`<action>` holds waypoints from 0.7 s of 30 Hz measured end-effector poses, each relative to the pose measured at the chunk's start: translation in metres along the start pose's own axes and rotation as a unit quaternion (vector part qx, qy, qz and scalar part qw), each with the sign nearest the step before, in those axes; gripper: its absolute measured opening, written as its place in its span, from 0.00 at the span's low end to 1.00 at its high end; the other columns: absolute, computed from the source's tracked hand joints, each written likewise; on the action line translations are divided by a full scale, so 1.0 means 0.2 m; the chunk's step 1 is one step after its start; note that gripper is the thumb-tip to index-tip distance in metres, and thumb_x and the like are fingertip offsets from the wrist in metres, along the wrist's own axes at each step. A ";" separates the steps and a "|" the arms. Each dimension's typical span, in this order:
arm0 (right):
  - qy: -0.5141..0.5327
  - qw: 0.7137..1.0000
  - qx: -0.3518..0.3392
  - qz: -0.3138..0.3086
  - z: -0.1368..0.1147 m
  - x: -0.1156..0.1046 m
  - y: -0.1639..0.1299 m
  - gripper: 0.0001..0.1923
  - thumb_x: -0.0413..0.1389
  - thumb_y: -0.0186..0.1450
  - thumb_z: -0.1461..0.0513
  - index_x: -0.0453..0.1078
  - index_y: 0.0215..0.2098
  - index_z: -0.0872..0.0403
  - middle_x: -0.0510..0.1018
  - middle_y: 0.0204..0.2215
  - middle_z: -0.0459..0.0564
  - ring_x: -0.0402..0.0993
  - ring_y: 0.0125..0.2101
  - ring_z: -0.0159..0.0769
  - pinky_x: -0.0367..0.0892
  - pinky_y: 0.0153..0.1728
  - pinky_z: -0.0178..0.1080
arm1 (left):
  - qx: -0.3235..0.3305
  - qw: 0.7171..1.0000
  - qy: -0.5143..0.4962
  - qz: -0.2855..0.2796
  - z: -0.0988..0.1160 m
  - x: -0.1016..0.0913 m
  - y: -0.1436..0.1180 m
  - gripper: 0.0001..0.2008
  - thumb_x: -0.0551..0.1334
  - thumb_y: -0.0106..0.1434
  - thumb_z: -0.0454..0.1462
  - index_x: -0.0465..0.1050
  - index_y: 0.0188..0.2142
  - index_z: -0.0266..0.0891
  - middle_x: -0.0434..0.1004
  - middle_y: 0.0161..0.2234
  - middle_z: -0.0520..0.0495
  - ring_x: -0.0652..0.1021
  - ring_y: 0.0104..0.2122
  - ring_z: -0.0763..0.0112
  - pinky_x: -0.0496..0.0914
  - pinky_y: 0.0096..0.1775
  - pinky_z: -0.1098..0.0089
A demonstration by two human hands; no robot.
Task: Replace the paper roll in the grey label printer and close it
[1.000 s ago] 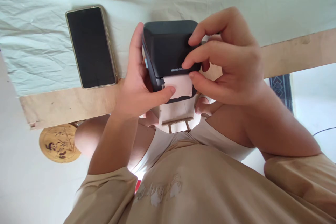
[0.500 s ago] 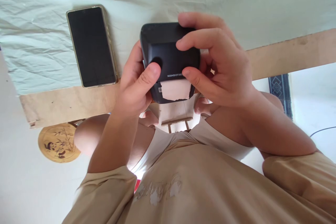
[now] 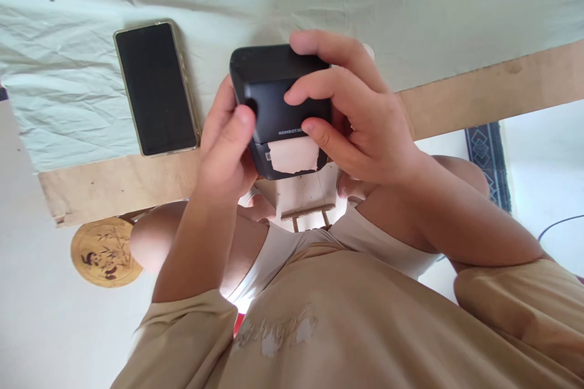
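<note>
Both hands hold a small black label printer [image 3: 269,97] above the table's near edge. My left hand [image 3: 225,152] grips its left side, the thumb pressing on a round spot on the top face. My right hand [image 3: 360,121] wraps the right side, fingers across the top and thumb near the paper slot. A torn strip of pale label paper [image 3: 293,155] sticks out of the printer's front. The printer's lid looks closed.
A black smartphone [image 3: 155,88] in a clear case lies face up on the pale cloth [image 3: 68,97] to the left. The bare wooden table edge [image 3: 118,179] runs below it. A round wooden panda stool [image 3: 104,252] stands on the floor at lower left.
The printer's lid has gone from raised to closed. My left thumb moved from the paper up onto the top face; my right fingers slid over the top. The printer shifted slightly left.
</note>
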State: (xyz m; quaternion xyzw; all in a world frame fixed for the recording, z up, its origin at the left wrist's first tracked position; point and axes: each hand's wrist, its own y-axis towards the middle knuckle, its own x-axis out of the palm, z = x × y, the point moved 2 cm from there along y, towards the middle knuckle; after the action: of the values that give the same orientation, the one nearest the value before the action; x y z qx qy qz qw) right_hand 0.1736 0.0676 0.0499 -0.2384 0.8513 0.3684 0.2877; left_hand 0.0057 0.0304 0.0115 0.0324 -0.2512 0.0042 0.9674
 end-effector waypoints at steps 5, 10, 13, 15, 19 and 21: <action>-0.021 0.999 0.009 0.031 0.00 0.04 -0.03 0.15 0.45 0.69 0.63 0.62 0.53 0.51 0.60 0.63 0.47 0.63 0.63 0.26 0.69 0.66 0.43 | -0.024 0.999 -0.021 0.021 -0.01 -0.03 0.02 0.17 0.54 0.68 0.44 0.72 0.47 0.35 0.78 0.44 0.44 0.75 0.57 0.60 0.66 0.64 0.54; -0.036 0.999 0.022 0.031 0.00 0.04 -0.03 0.17 0.45 0.69 0.61 0.58 0.55 0.51 0.61 0.63 0.50 0.62 0.65 0.30 0.67 0.68 0.48 | -0.028 0.999 -0.027 0.023 0.01 -0.02 0.02 0.16 0.51 0.70 0.39 0.73 0.49 0.37 0.79 0.39 0.48 0.80 0.44 0.67 0.69 0.61 0.57; -0.034 0.999 0.003 0.038 -0.01 0.04 -0.02 0.17 0.46 0.68 0.60 0.58 0.55 0.51 0.62 0.62 0.51 0.62 0.64 0.31 0.67 0.67 0.48 | -0.028 0.999 -0.039 0.012 0.02 -0.01 0.02 0.18 0.49 0.70 0.35 0.73 0.53 0.41 0.80 0.42 0.50 0.80 0.41 0.72 0.71 0.59 0.63; -0.027 0.999 -0.010 0.037 -0.02 0.03 -0.02 0.17 0.48 0.67 0.60 0.58 0.54 0.51 0.62 0.61 0.52 0.63 0.64 0.32 0.70 0.65 0.47 | -0.026 0.999 -0.034 0.015 0.03 -0.02 0.02 0.18 0.50 0.69 0.34 0.73 0.52 0.44 0.80 0.42 0.52 0.80 0.40 0.72 0.71 0.58 0.64; -0.024 0.999 0.006 0.023 -0.01 0.02 -0.01 0.20 0.52 0.65 0.55 0.60 0.54 0.51 0.60 0.63 0.51 0.71 0.51 0.29 0.78 0.50 0.40 | -0.033 0.999 -0.015 0.036 0.02 -0.02 0.02 0.13 0.53 0.69 0.39 0.75 0.46 0.43 0.80 0.40 0.50 0.78 0.51 0.66 0.70 0.59 0.63; -0.035 0.998 0.024 0.047 -0.01 0.00 0.01 0.21 0.53 0.64 0.52 0.62 0.53 0.51 0.63 0.58 0.51 0.71 0.42 0.24 0.77 0.41 0.35 | -0.031 0.998 -0.015 0.043 0.02 -0.02 0.02 0.15 0.54 0.68 0.45 0.75 0.45 0.41 0.80 0.45 0.48 0.73 0.59 0.61 0.69 0.60 0.62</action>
State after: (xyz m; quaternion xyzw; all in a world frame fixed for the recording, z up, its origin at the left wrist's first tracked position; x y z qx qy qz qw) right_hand 0.1716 0.0674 0.0510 -0.1783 0.8595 0.3694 0.3050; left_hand 0.0009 0.0341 0.0127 -0.0087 -0.2666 0.0376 0.9630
